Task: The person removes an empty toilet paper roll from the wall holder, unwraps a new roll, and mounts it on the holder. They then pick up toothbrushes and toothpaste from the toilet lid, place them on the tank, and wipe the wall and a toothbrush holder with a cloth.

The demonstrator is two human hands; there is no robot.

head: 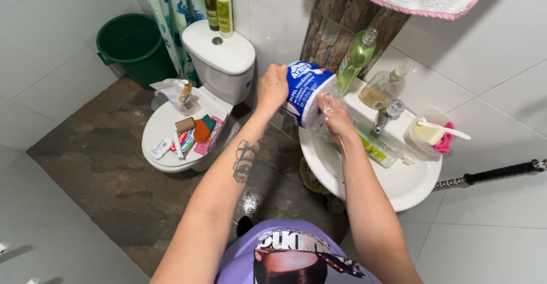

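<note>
A wrapped toilet paper pack (306,93), blue and white, is up in the air between both hands, tilted on its side. The left hand (272,87) grips its far top edge; the right hand (336,116) is at its near lower end, where clear plastic wrap (329,108) bunches loose against the fingers.

Blue-and-white wrapped cylindrical pack (306,93), clasped between left hand (272,87) and right hand (337,118). Green clear labelled bottle (356,60) just beyond the right hand. Small flat colourful packets (185,140) on the toilet lid, well left of the left hand.
</note>
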